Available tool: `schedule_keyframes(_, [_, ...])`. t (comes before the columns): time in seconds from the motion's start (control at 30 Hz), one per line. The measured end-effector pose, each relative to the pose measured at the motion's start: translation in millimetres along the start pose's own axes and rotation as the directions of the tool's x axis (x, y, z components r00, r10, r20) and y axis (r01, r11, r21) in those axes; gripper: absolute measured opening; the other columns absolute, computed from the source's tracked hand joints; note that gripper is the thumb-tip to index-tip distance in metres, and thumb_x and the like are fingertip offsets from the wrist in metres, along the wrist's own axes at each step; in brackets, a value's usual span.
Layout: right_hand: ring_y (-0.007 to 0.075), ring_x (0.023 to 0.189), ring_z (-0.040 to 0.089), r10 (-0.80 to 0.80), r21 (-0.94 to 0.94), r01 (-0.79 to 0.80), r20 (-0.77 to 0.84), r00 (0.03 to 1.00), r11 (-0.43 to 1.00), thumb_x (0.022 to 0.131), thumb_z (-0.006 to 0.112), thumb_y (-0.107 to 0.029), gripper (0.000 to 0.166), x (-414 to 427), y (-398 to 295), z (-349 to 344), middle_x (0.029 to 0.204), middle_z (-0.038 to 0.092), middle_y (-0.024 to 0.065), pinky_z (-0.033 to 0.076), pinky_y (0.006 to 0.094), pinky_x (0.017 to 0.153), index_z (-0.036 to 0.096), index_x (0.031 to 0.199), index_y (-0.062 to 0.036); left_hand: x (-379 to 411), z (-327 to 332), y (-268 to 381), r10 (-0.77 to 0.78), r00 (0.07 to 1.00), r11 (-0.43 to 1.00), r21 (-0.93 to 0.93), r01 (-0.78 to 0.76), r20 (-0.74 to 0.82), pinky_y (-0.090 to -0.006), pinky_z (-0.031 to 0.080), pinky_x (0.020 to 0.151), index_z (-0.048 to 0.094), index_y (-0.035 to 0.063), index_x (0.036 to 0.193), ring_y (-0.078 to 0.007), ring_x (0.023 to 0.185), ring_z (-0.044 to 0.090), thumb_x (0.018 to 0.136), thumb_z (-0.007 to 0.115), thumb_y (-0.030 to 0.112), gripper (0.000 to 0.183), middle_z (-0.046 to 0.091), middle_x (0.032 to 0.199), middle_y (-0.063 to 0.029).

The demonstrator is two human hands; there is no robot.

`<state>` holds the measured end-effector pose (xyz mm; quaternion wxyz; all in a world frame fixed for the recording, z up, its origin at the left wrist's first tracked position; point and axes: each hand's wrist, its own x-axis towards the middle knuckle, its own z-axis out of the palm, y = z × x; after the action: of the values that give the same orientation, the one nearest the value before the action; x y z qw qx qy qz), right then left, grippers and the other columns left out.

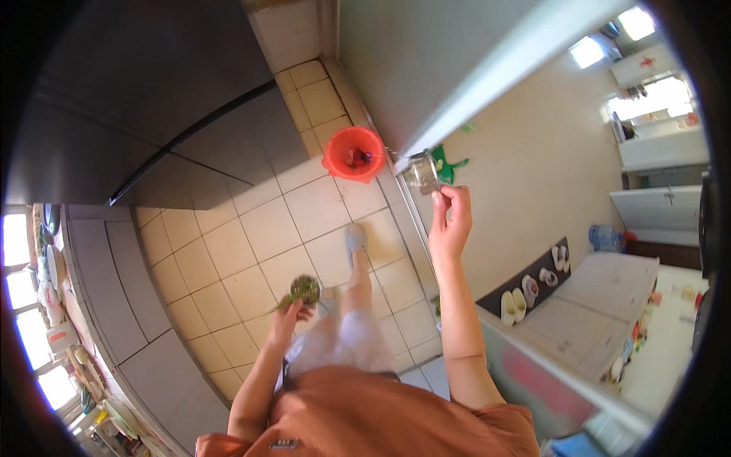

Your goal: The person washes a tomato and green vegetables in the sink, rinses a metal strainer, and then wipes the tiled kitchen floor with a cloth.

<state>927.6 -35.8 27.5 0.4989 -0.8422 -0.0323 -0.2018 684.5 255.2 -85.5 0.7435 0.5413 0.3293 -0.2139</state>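
Observation:
My left hand point(292, 314) is low in front of my shorts. It holds a small round vessel point(306, 289) filled with dark green bits that look like chopped leaves. A long thin green blade point(284, 303) sticks out across those fingers. On the other side, my right arm is stretched forward. Thumb and fingers of my right hand point(453, 211) pinch the near edge of a small see-through container point(424, 176), beside the edge of a pale door panel point(451, 123). What is in this container is too blurred to tell.
An orange-red bin point(354, 154) with waste inside stands on the tiled floor point(274, 228) ahead. Dark glossy cabinet fronts point(171, 114) rise at upper left. A floor track point(420, 220) runs along the doorway. Beyond it lie a green bag-like item point(448, 164) and shoes point(513, 305) on a dark mat.

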Motion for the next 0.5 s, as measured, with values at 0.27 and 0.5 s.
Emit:
schedule_keyframes(0.27, [0.0049, 0.065, 0.032, 0.434, 0.634, -0.489, 0.256, 0.864, 0.599, 0.101, 0.045, -0.016, 0.010, 63, 255, 203, 0.074, 0.038, -0.0037, 0.028, 0.0203, 0.057, 0.052, 0.103, -0.0083, 117, 36, -38, -0.112, 0.939, 0.971, -0.237, 0.033, -0.326, -0.0326, 0.051, 0.073, 0.053, 0.0019, 0.110, -0.0176, 0.078, 0.062, 0.099, 0.048, 0.017, 0.019, 0.066, 0.095, -0.0141])
schedule_keyframes(0.5, [0.0085, 0.052, 0.036, 0.815, 0.290, -0.950, 0.520, 0.255, 0.113, 0.098, 0.053, -0.018, 0.021, 23, 537, 396, 0.066, 0.042, -0.0037, 0.028, 0.0234, 0.045, 0.047, 0.079, -0.0137, 202, 49, -39, -0.208, 0.880, 0.948, -0.308, 0.074, -0.427, -0.0339, 0.050, 0.074, 0.051, 0.0002, 0.110, -0.0193, 0.078, 0.062, 0.098, 0.050, 0.016, 0.020, 0.064, 0.091, -0.0120])
